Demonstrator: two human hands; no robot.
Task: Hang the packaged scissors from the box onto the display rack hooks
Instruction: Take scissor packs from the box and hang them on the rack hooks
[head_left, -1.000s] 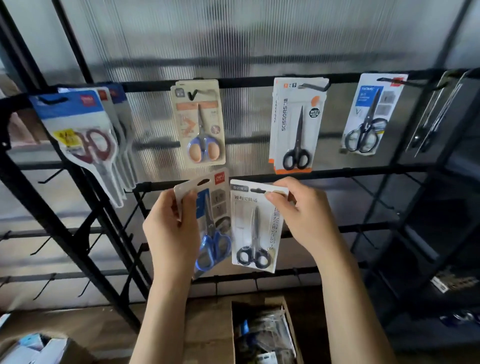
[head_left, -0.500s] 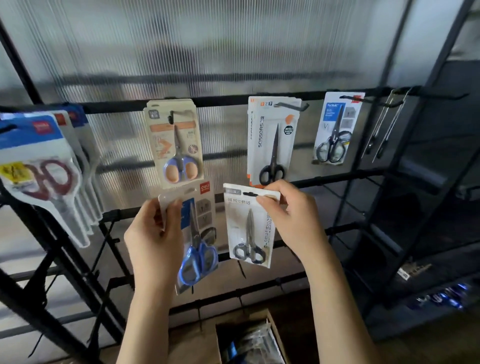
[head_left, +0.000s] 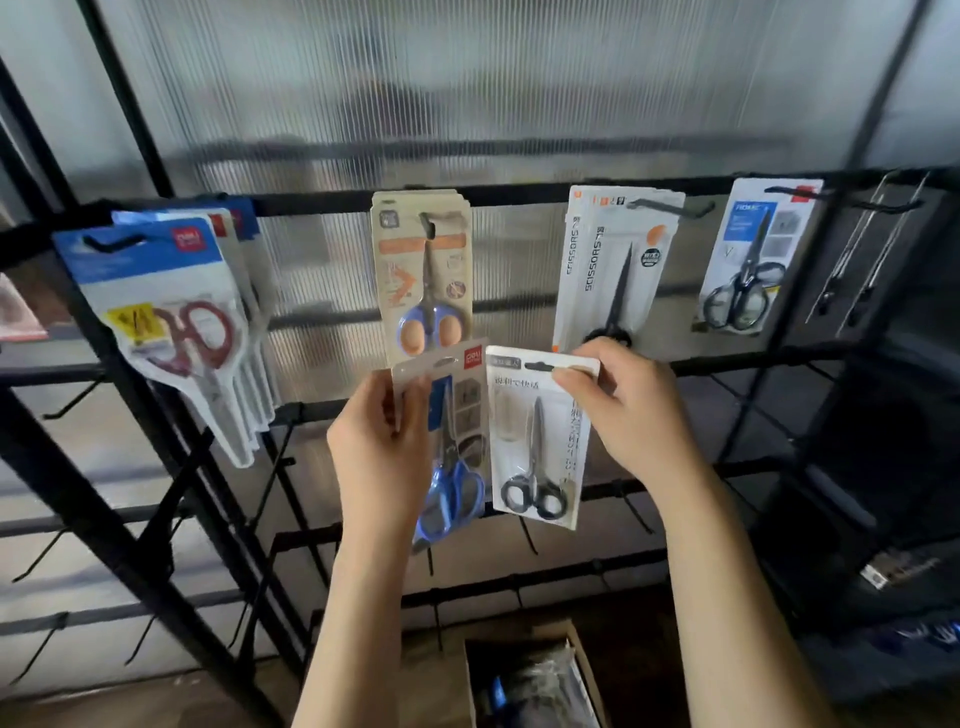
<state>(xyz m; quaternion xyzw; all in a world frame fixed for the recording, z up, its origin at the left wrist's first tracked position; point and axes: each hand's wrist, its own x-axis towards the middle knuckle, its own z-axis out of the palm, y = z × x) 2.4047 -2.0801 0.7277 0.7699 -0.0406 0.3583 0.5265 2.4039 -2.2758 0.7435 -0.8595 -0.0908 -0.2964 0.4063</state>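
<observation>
My left hand (head_left: 382, 457) pinches a pack of blue-handled scissors (head_left: 452, 447) by its upper left edge. Beside it, my right hand (head_left: 628, 410) pinches the top of a white pack of black-handled scissors (head_left: 540, 441) near its hang slot. Both packs are held upright in front of the second rail of the black display rack (head_left: 753, 361). On the top rail hang red-handled packs (head_left: 171, 322), an orange-and-blue pack (head_left: 423, 270), white "SCISSORS" packs (head_left: 613, 265) and a blue-labelled pack (head_left: 753, 254). The cardboard box (head_left: 524, 680) with more packs sits below.
Bare black hooks (head_left: 524, 535) stick out from the lower rails. A ribbed translucent panel (head_left: 467, 93) backs the rack. Slim metal items (head_left: 862, 260) hang at the far right. Another dark rack section (head_left: 883, 467) stands to the right.
Both packs have risen slightly toward the second rail while my hands keep the same hold. The view has shifted, so the rack sits more to the right.
</observation>
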